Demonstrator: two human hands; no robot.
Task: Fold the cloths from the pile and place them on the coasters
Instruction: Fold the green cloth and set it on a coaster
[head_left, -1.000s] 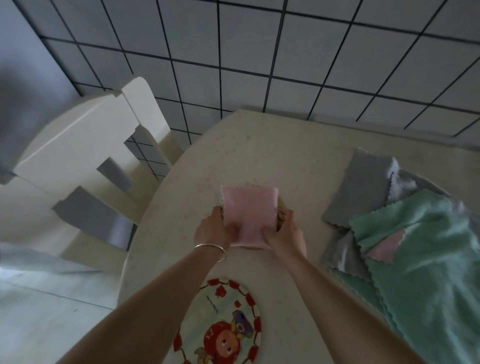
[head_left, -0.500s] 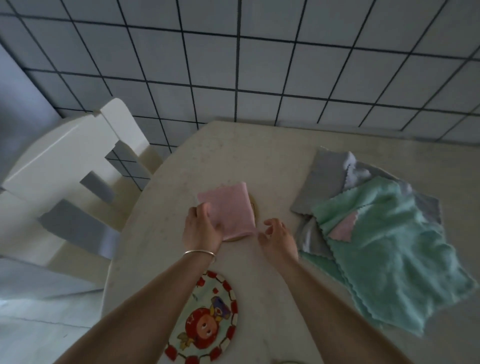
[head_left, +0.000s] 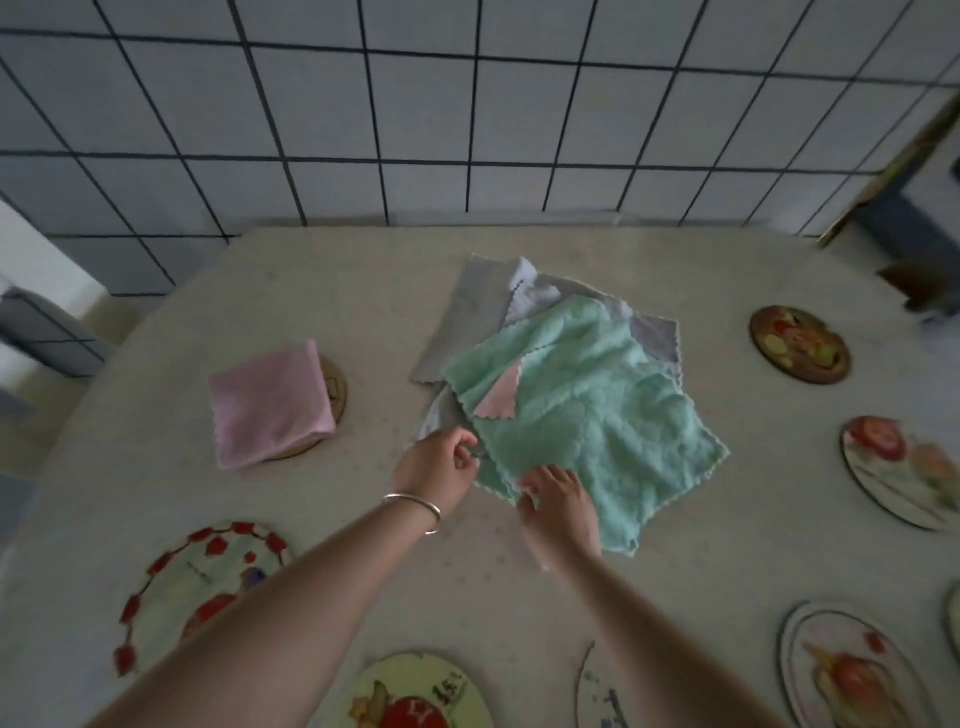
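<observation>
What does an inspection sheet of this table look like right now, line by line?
Surface: pale speckled table, round-edged.
Job's things: folded pink cloth lies on a wooden coaster; cloth pile with a green cloth on top, grey and pink ones under it; bare picture coasters around the rim, such as one at far right.
Clutter: nothing seen.
Grips: left hand curled at the pile's near-left edge, grasp unclear; right hand on the green cloth's near corner, grasp unclear.
Cables: nothing seen.
Surroundings: tiled wall; dark object at right edge, unclear.
</observation>
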